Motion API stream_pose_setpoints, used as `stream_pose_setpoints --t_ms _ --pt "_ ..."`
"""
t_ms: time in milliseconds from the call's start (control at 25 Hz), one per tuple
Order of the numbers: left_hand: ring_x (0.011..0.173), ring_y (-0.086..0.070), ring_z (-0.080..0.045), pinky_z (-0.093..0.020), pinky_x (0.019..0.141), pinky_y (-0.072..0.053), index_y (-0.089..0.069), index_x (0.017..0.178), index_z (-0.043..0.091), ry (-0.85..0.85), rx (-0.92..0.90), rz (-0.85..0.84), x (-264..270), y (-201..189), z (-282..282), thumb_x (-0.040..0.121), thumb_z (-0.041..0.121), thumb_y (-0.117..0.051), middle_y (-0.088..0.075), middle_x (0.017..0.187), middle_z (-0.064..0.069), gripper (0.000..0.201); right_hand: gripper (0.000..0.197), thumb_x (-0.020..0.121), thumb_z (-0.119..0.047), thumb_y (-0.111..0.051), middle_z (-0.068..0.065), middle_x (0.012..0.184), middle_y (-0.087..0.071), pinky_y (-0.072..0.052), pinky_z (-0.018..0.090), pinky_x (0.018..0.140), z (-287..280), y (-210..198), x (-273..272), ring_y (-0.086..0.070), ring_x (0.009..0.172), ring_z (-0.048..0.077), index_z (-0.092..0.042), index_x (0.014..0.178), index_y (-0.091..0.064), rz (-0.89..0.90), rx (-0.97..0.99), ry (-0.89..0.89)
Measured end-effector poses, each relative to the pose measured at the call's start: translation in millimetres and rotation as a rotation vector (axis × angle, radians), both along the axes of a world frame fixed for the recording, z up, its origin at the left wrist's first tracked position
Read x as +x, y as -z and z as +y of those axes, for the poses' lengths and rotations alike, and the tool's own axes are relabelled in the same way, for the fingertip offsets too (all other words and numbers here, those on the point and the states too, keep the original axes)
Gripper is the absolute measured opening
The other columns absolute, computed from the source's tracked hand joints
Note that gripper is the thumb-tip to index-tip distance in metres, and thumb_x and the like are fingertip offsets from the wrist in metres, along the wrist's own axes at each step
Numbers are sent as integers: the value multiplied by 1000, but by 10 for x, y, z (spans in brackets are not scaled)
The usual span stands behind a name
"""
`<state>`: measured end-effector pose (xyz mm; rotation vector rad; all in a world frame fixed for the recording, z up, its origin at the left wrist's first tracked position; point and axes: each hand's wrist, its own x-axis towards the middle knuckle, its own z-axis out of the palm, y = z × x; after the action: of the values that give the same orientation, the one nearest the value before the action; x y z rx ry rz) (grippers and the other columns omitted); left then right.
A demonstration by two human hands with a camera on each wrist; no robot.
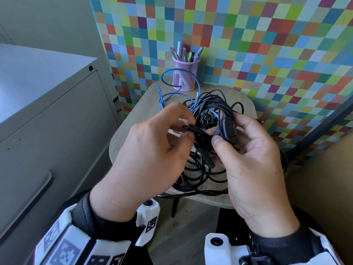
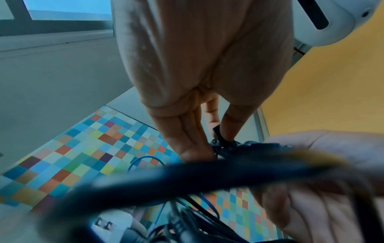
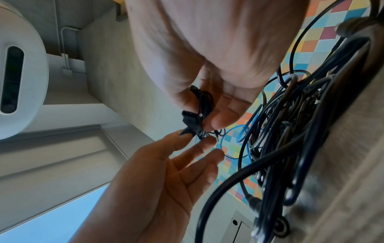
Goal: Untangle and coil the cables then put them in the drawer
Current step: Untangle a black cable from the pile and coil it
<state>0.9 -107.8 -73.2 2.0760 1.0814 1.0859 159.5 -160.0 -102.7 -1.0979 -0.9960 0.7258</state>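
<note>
A tangle of black cables [image 1: 206,104] lies on a small wooden table [image 1: 145,115], with a blue cable [image 1: 168,93] looping out at its far left. Both hands hover over the heap. My left hand [image 1: 191,128] pinches a small black connector [image 1: 193,129] between thumb and forefinger; the same pinch shows in the left wrist view [image 2: 216,144]. My right hand [image 1: 225,134] grips a larger black plug [image 1: 230,125] whose cord runs into the tangle. In the right wrist view the right hand [image 3: 201,113] holds the plug [image 3: 188,118] while the tangle [image 3: 290,123] hangs beside it.
A pink mesh pen holder [image 1: 185,75] stands at the table's far edge against the checkered wall. A grey cabinet [image 1: 57,131] with drawer fronts stands to the left, its drawers closed. Some cable loops hang over the table's near edge [image 1: 191,195].
</note>
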Motion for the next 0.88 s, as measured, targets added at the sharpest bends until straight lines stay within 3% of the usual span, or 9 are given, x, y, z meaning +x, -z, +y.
stream_pose_setpoints --t_ms 120,240,360,520,720,880 --pt "75 -73 -5 -19 68 -56 -70 87 25 -74 46 -124 69 -15 -28 85 36 -82 -72 78 13 17 32 96 6 -65 7 99 -78 -61 48 80 -11 -17 -22 -73 87 21 -21 111 -71 7 -16 -12" --pt "72 -68 -14 -30 65 -55 -69 82 20 -148 170 -148 102 21 -23 82 40 -85 -68 72 9 25 34 95 6 -65 4 99 -79 -62 41 78 -20 -20 -65 -74 87 16 -21 115 -70 8 -26 -19" --pt "72 -64 -12 -25 67 -51 -64 93 18 -216 239 -126 122 34 -26 79 40 -83 -64 76 12 32 34 95 6 -65 3 97 -79 -62 35 76 -27 -28 -87 -74 85 14 -21 115 -71 41 -40 -28" --pt "75 -64 -11 -19 72 -52 -64 110 20 -231 234 -162 140 33 -43 76 40 -86 -66 82 13 45 34 95 6 -65 3 95 -79 -61 34 76 -35 -33 -87 -73 84 14 -22 113 -72 64 -41 -36" --pt "78 -71 -18 -30 76 -57 -63 124 27 -193 75 -337 152 27 -41 70 37 -89 -70 82 9 61 33 95 6 -65 3 98 -80 -60 37 80 -33 -31 -83 -75 89 15 -21 112 -72 65 -21 -37" --pt "79 -71 -18 -28 78 -59 -67 124 32 -138 31 -391 165 69 -24 71 29 -90 -70 87 9 59 30 95 6 -65 4 97 -79 -59 34 77 -31 -24 -69 -74 88 16 -19 111 -72 71 -9 -42"
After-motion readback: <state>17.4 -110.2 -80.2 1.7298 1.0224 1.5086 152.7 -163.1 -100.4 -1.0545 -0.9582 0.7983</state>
